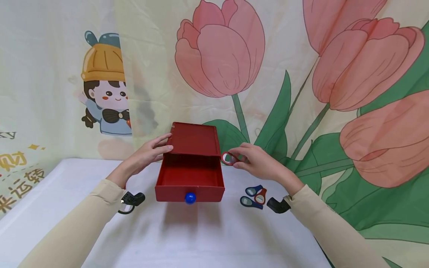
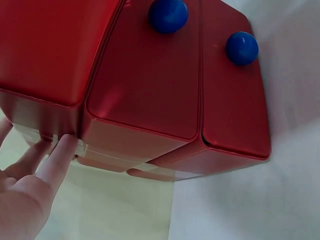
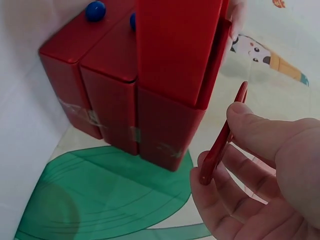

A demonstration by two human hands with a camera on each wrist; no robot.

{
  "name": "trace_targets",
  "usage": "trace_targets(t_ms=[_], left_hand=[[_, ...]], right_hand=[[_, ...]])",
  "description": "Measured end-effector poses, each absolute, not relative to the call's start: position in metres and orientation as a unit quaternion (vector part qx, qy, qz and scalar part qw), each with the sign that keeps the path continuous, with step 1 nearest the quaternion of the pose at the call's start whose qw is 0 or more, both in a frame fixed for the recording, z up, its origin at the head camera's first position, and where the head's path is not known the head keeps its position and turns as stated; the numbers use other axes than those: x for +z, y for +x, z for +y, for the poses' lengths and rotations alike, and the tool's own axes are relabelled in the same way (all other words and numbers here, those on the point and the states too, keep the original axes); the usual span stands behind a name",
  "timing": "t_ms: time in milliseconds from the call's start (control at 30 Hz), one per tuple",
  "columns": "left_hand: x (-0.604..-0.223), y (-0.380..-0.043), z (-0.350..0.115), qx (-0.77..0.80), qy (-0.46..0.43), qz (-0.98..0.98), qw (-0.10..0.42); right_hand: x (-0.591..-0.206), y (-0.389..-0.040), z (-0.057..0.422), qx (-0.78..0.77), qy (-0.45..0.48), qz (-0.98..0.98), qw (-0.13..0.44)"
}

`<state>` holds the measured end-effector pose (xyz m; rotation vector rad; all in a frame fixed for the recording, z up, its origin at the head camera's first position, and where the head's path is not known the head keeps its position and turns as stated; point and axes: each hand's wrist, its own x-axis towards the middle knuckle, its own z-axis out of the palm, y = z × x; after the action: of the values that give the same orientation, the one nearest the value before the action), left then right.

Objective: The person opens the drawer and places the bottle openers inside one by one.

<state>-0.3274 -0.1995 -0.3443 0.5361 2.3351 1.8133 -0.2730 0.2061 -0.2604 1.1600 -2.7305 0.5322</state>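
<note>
A red three-drawer cabinet (image 1: 196, 139) stands on the table, its top drawer (image 1: 190, 193) pulled out by the blue knob (image 1: 190, 198). No contents show inside that drawer. My left hand (image 1: 147, 154) rests its fingers along the left side of the cabinet, near the top, as the left wrist view also shows. Beside the cabinet's right side, my right hand (image 1: 253, 160) pinches a small red magnifying glass (image 3: 220, 142) between thumb and fingers, level with the back of the drawer. The magnifying glass is seen edge-on in the right wrist view.
Two blue magnifying glasses (image 1: 248, 202) and a red one (image 1: 260, 197) lie on the white table (image 1: 201, 242), right of the cabinet. Two lower drawers (image 2: 232, 95) are closed. A cloth printed with tulips (image 1: 231, 56) hangs behind.
</note>
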Motion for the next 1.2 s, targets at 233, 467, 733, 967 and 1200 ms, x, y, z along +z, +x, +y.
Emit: trace_targets(t_ms=[233, 467, 733, 967, 1200], left_hand=[[-0.344, -0.326, -0.198, 0.604, 0.182, 0.773, 0.073], [-0.344, -0.325, -0.199, 0.602, 0.182, 0.774, 0.069], [-0.344, -0.324, -0.2, 0.6, 0.183, 0.775, 0.074], [-0.345, -0.325, -0.199, 0.605, 0.184, 0.771, 0.076], [-0.345, -0.324, -0.2, 0.602, 0.182, 0.774, 0.074]], right_hand=[[-0.253, -0.27, 0.191, 0.172, 0.387, -0.905, 0.042], [-0.247, -0.268, 0.17, 0.158, 0.404, -0.901, 0.021], [-0.245, -0.27, 0.144, 0.133, 0.429, -0.893, 0.001], [-0.246, -0.274, 0.128, 0.106, 0.431, -0.896, -0.023], [-0.251, -0.282, 0.116, 0.085, 0.432, -0.896, -0.05]])
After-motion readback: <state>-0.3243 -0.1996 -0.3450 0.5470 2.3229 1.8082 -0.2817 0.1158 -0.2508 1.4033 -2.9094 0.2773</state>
